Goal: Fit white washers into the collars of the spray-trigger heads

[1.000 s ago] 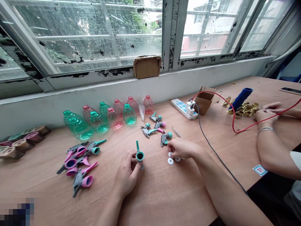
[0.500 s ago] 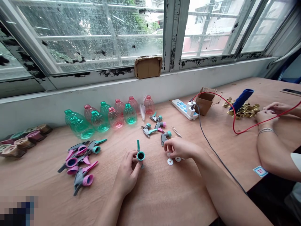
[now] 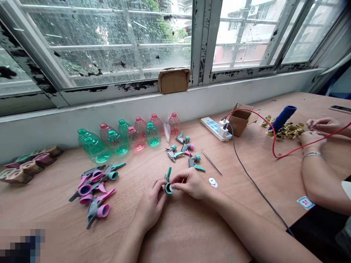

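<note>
My left hand (image 3: 153, 201) is closed around a trigger spray head (image 3: 168, 176) with a teal collar, its open end turned up toward me. Between thumb and fingers, my right hand (image 3: 192, 184) pinches a white washer (image 3: 172, 188) right at the collar's mouth; whether it sits inside cannot be made out. A few loose white washers (image 3: 212, 181) lie on the table to the right of my right hand. Beyond my hands are several more spray heads (image 3: 194, 160) in grey, teal and pink, with metal tweezers (image 3: 211, 161) beside them.
Pink and grey spray heads (image 3: 93, 193) are heaped at left. Behind them stand green and red bottles (image 3: 117, 142). A power strip (image 3: 215, 128), a cardboard box (image 3: 239, 120) and a red cable (image 3: 274, 146) lie to the right. Another person's hands (image 3: 315, 133) work near brass parts (image 3: 290, 130).
My right hand has moved left from the loose washers to the spray head, bringing a white washer. My left hand has shifted slightly right and down with the spray head.
</note>
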`<state>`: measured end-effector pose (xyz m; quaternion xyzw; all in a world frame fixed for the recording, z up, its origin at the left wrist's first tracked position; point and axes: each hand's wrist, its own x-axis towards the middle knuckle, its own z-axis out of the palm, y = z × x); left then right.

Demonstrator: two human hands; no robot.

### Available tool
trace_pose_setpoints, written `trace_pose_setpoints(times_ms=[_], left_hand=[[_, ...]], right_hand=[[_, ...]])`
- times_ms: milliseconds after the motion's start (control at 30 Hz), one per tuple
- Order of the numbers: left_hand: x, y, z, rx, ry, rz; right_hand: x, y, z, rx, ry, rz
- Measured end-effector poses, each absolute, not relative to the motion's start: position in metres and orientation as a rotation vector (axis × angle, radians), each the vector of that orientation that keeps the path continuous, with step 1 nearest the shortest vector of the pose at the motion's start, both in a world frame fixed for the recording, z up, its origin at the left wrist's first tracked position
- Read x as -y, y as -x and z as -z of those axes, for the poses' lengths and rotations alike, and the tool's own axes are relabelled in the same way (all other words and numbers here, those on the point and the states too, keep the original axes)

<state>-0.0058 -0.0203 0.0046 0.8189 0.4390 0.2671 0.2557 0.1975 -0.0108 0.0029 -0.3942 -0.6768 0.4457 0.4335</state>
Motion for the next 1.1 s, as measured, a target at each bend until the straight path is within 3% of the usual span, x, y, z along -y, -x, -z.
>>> trace_pose_setpoints(times_ms=[800,1100], left_hand=[[0.025,0.002,-0.005,-1.204,-2.282,-0.723],[0.026,0.002,-0.005,-1.206,-2.295,-0.721]], right_hand=[[0.02,-0.188,-0.002,1.904,1.031,-0.848],[0.023,-0.192,-0.003,2.106,0.988,-0.461]])
